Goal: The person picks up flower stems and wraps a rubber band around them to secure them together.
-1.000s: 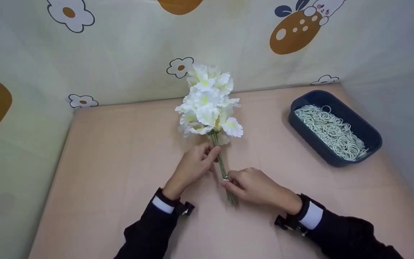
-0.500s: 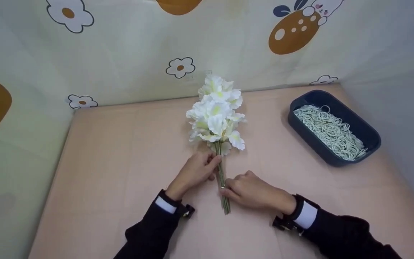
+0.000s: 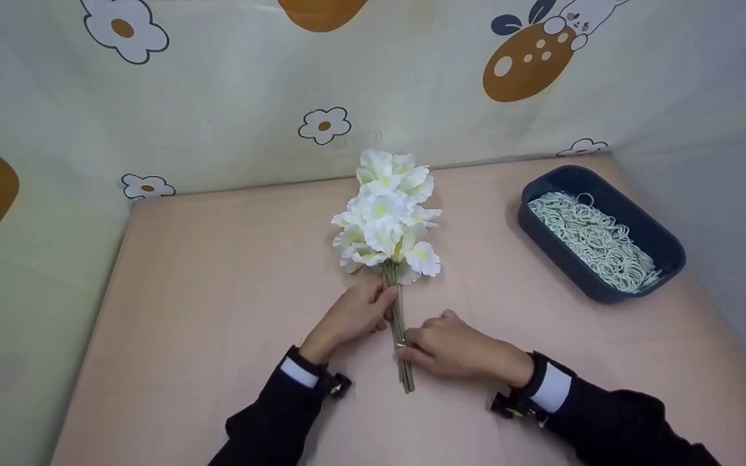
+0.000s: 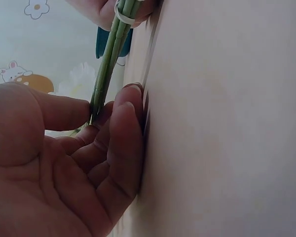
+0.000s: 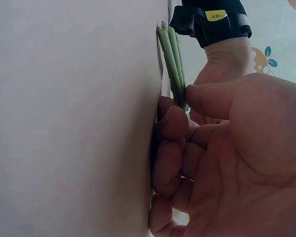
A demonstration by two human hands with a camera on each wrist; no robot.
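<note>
A bunch of white artificial flowers [image 3: 386, 217] with yellow-tinged petals lies at the middle of the table, blossoms toward the back wall. My left hand [image 3: 350, 316] pinches the green stems [image 4: 106, 69] just below the blossoms, between thumb and curled fingers. Lower down, my right hand [image 3: 460, 349] pinches the same stems with thumb and forefinger. A white rubber band [image 4: 123, 18] loops round the stems right at the right hand's fingertips. Below that grip the cut stem ends [image 5: 170, 44] stick out freely, seen in the right wrist view.
To the right stands a dark blue tub [image 3: 661, 236] holding many loose white rubber bands [image 3: 596, 243]. A pale pink cloth covers the table [image 3: 185, 310]. A patterned curtain [image 3: 230, 90] rises behind its back edge.
Both hands have drawn the flowers toward the person, and the bunch has swung nearly straight, its stem ends shifting slightly left. The right hand stays at the rubber band.
</note>
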